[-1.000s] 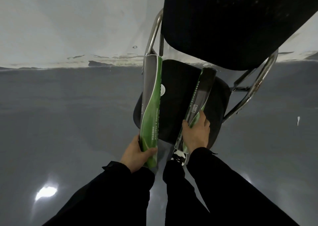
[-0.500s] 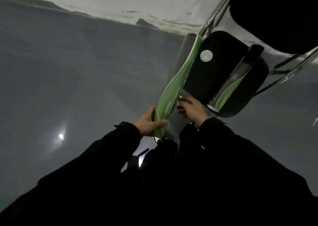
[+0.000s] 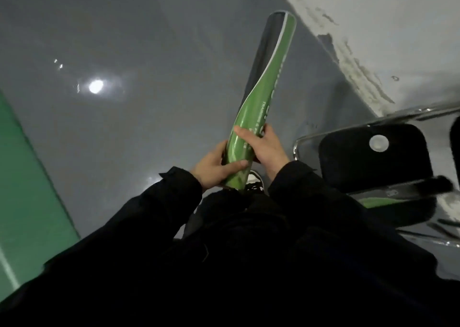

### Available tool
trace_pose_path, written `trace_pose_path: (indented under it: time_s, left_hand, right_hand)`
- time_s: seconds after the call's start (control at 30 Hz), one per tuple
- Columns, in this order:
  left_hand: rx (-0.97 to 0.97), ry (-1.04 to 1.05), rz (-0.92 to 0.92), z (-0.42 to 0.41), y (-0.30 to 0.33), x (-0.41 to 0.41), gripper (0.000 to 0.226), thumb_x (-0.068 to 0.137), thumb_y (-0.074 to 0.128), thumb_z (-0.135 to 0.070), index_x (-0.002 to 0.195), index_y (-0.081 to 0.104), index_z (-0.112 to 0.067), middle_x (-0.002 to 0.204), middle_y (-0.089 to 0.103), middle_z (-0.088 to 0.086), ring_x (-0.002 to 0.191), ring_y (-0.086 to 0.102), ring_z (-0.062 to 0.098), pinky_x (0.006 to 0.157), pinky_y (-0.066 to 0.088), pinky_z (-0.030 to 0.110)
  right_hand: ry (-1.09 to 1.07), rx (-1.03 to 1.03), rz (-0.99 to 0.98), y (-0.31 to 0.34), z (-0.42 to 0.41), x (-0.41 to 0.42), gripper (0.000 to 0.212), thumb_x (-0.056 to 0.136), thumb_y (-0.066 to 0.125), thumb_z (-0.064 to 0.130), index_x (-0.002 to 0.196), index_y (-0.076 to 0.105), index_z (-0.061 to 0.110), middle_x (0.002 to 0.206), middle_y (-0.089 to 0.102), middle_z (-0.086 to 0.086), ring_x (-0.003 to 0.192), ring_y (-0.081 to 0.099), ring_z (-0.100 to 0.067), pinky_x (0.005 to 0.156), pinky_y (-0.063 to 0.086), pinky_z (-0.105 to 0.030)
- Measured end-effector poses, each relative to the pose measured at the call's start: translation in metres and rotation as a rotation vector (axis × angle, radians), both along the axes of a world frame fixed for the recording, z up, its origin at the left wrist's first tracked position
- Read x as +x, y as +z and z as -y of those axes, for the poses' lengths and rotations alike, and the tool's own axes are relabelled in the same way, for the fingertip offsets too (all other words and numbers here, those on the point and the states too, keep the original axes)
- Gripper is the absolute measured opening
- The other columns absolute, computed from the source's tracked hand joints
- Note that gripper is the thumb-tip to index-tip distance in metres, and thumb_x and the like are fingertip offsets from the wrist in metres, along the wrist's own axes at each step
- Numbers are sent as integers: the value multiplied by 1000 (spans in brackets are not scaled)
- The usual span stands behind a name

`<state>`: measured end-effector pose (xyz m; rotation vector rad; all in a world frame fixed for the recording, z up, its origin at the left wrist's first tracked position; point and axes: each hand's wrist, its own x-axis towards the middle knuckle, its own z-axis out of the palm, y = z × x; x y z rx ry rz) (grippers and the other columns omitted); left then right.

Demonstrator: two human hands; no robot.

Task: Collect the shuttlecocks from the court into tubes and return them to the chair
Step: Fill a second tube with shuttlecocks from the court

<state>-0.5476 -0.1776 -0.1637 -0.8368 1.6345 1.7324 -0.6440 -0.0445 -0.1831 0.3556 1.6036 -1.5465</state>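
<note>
I hold a green and grey shuttlecock tube (image 3: 263,77) in front of me, slanting up and away over the grey floor. My left hand (image 3: 214,165) grips its lower end from the left. My right hand (image 3: 263,147) wraps around it just above, from the right. A second tube (image 3: 398,193), dark with a green end, lies on the black chair seat (image 3: 353,162) at the right. A small white round cap (image 3: 378,143) rests on that seat. No shuttlecock is in sight.
The chair's chrome frame (image 3: 331,131) runs along the right side, near the white wall (image 3: 398,28). Green court flooring (image 3: 27,182) fills the left edge beside glossy grey floor (image 3: 139,53). My shoe (image 3: 255,181) shows below the tube.
My right hand left the second tube on the chair and took hold of the tube in my left hand. My view swung left, away from the chair, and the tube came off the seat.
</note>
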Motion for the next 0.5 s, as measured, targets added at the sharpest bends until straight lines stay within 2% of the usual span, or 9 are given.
trace_pose_path:
  time_s: [0.07,0.13,0.2,0.23,0.3,0.37,0.4,0.47,0.5]
  left_hand:
    - [119,18,-11,-1,14,-8,49,101,62,-18,144,43,-30,141,59,7,118,67,24,95,59,47]
    - [2,587,-135,72,44,93,52,98,67,-32,144,44,-34,149,54,4,124,62,15,106,51,46]
    - [-95,673,-176,69,52,96,81,79,74,-54,150,41,-35,151,52,0,131,55,12,114,42,46]
    - [-139,753,-229,70,59,99,94,71,77,-59,153,38,-34,149,53,-1,133,55,11,113,43,44]
    - [-276,913,-344,90,76,124,105,67,84,-61,155,35,-32,145,56,-1,133,57,14,110,48,42]
    - [-404,1071,-439,121,97,168,95,69,89,-49,149,43,-23,136,63,5,129,60,23,109,49,50]
    - [-449,1139,-472,134,105,189,86,69,89,-42,142,49,-19,130,67,5,124,63,25,108,50,53]
    - [-529,1215,-485,153,115,234,75,67,89,-35,133,56,-21,118,72,-2,115,67,19,106,52,46]
    - [-554,1237,-482,160,119,256,74,66,89,-34,132,57,-23,117,72,-6,113,67,15,103,53,40]
  right_hand:
    - [-8,-14,-33,1,-8,-12,50,78,87,35,118,59,30,116,74,2,105,73,-18,97,58,-45]
    - [570,-64,-157,45,106,36,70,74,89,34,133,53,24,121,71,3,108,71,-16,99,56,-42]
    - [705,6,-225,44,93,34,83,76,89,24,144,42,20,122,66,8,108,67,-9,98,54,-32]
    - [787,13,-259,36,87,38,87,76,89,19,146,36,21,123,62,10,108,64,-8,97,52,-28]
    - [967,18,-266,26,92,63,92,77,88,13,146,30,27,128,56,9,114,59,-13,101,48,-31]
    - [1180,-3,-318,21,121,97,90,76,87,8,140,30,33,133,54,5,118,57,-14,104,49,-31]
    - [1250,-32,-344,21,141,112,88,76,86,5,138,32,33,134,54,2,119,58,-14,101,50,-25]
    - [1325,-73,-379,21,180,147,82,77,84,1,136,35,31,130,56,2,115,60,-13,87,50,-11]
    - [1352,-75,-416,25,198,167,79,78,82,-2,134,37,31,125,57,4,111,60,-9,82,50,-9]
